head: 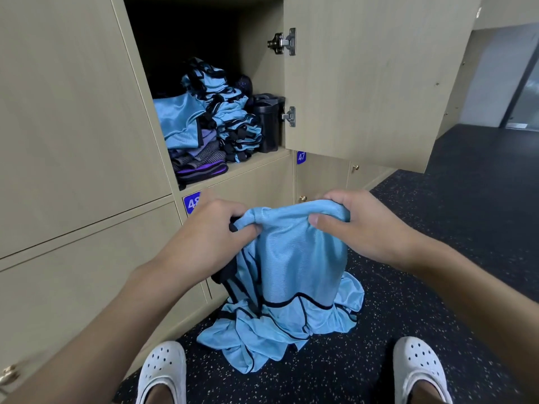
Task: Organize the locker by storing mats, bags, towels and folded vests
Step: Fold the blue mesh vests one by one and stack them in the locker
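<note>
Two hands grip one sky-blue ribbed-mesh vest [291, 258] with black trim: your left hand [215, 228] and right hand [358, 225] both curl tight round its bunched top edge. Below your grip the cloth drapes to a crumpled heap of like vests [277, 336] on speckled black rubber floor [437, 287]. Above it, folded blue vests [233, 118] sit in the open wooden locker [256, 53].

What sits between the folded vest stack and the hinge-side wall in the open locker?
A black container stands there, right of the folded vest stack; head view.
</note>
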The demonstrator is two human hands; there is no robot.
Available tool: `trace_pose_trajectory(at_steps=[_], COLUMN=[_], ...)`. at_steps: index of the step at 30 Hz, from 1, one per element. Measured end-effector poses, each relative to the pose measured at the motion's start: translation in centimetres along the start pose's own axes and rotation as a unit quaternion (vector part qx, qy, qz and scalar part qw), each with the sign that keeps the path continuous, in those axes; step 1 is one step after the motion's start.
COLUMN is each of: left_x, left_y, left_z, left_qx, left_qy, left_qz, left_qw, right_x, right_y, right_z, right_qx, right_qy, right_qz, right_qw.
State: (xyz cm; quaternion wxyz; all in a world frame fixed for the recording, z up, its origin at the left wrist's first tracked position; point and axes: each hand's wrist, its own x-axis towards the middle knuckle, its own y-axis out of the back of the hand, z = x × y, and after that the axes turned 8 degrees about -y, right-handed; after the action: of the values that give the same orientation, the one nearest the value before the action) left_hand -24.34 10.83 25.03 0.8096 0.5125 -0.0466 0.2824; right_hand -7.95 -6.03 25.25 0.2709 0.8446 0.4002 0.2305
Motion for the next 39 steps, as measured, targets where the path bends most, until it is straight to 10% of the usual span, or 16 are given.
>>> trace_pose_trajectory(at_steps=[11, 17, 24, 28, 36, 39], left_x=[0.7, 1.2, 1.2, 1.2, 0.8, 0.6], left_y=[-2.1, -2.3, -1.5, -0.9, -1.7, -2.1], left_z=[0.8, 2.5, 1.9, 2.0, 3.0, 3.2], left_qx=[-0.117, -0.399, -0.484, -0.552, -0.673, -0.601], left_qy=[0.100, 0.247, 0.228, 0.216, 0.142, 0.080], left_qz=[0.052, 0.029, 0.080, 0.127, 0.037, 0.002], left_qw=[0.987, 0.883, 0.841, 0.795, 0.725, 0.795], right_x=[0.3, -0.2, -1.3, -0.4, -0.2, -0.1], right_y=[-2.1, -4.5, -5.0, -4.2, -3.7, -3.7], right_z=[-0.3, -1.3, -2.3, -2.2, -2.6, -2.3], right_qx=[0.093, 0.002, 0.122, 0.181, 0.499, 0.496], right_qy=[-0.026, 0.015, 0.093, -0.050, -0.121, -0.112], right_qz=[0.152, 0.178, -0.010, 0.099, 0.010, 0.019], right_qw=[0.984, 0.984, 0.988, 0.977, 0.858, 0.861])
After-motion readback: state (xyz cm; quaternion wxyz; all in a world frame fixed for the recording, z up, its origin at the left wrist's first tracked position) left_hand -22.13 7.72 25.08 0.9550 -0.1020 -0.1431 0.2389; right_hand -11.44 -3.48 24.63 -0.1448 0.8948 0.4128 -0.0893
